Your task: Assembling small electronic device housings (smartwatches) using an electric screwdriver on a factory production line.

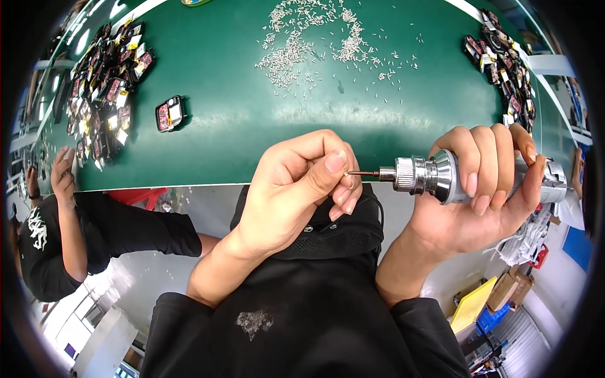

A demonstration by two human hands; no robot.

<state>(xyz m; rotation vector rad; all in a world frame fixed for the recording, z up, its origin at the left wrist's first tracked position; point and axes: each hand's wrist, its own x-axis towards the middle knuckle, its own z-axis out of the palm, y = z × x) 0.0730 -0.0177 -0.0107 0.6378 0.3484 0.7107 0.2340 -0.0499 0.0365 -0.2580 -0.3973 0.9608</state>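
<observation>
My right hand [469,189] is wrapped around a silver electric screwdriver [413,175], held level above the table's near edge. Its thin brown bit [365,173] points left toward my left hand [287,195]. Thumb and forefinger of that left hand are pinched together on a tiny screw [346,174] at the tip of the bit, mostly hidden by the fingers. On the green table [233,145], a single small black device part [170,114] with a red and white inside lies to the left, apart from both hands.
Loose silver screws [290,58] are scattered at the far middle of the table. Piles of similar black parts stand at the left [107,94] and right [504,69]. A black bag [340,239] sits below my hands. At the left, another person's arm [72,233] is close to the table.
</observation>
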